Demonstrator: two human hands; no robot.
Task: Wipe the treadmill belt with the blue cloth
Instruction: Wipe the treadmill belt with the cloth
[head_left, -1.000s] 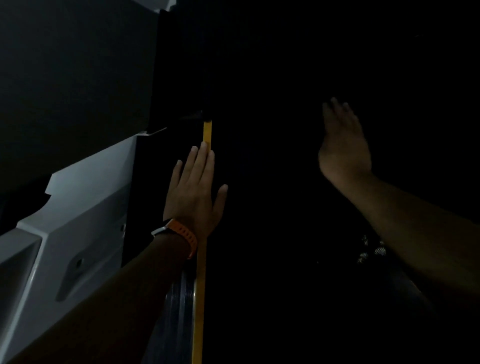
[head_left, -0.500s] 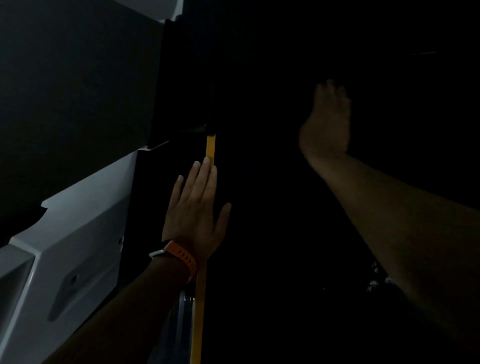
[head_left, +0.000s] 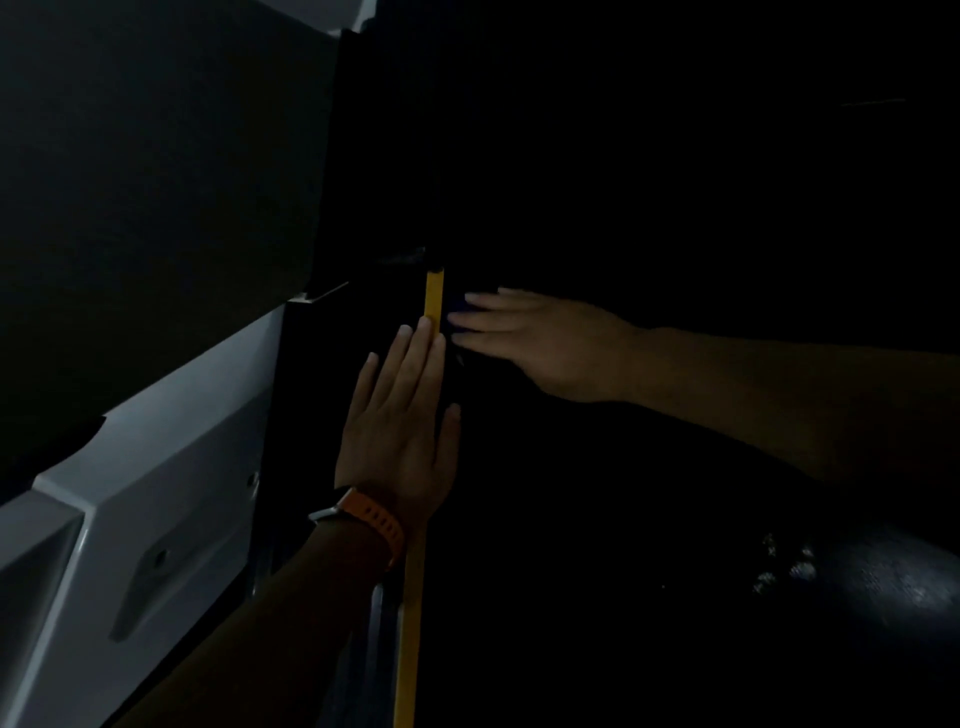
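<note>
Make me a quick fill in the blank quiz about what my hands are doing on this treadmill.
1. The left hand wears an ____ strap at the wrist.
2. Its fingers lie flat over a ____ strip.
3. The right hand points its straight fingers toward the ____ hand, on the dark belt.
Missing words: orange; yellow; left.

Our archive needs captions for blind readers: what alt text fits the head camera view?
In a very dark scene, a person's right hand lies flat across the black treadmill belt, fingers straight over a barely visible blue cloth. The left hand, with an orange watch strap, rests flat on the yellow edge stripe; a white panel lies left.
</note>
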